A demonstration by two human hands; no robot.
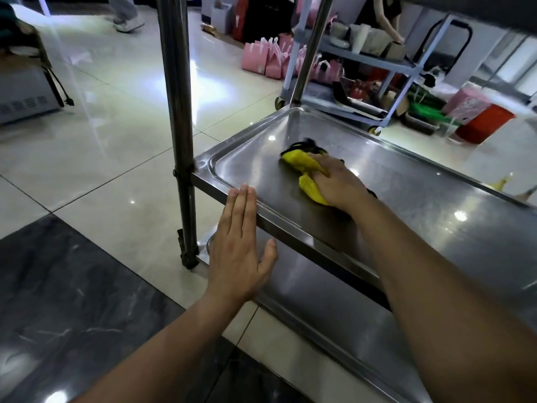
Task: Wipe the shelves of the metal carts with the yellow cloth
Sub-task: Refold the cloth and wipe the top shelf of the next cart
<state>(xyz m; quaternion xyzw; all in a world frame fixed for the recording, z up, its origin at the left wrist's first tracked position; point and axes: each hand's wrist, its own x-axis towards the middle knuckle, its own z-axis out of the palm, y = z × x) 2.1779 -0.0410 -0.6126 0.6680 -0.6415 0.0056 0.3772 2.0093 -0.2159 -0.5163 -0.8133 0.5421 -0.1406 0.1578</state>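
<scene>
The metal cart's middle shelf (421, 199) is a shiny steel tray with a raised rim, filling the right half of the view. My right hand (338, 181) lies palm down on it and presses a bunched yellow cloth (302, 162) against the steel near the shelf's far left part. My left hand (239, 242) is flat, fingers together and straight, with the fingertips resting on the shelf's near rim (279, 225); it holds nothing. A lower shelf (334, 321) shows underneath, partly hidden by my right forearm.
The cart's steel corner post (177, 112) rises at left, a second post (311, 50) behind. Beyond stand a grey cart (380, 62) with boxes, pink bags (270, 58), a red bin (485, 123) and people. Glossy tiled floor lies to the left.
</scene>
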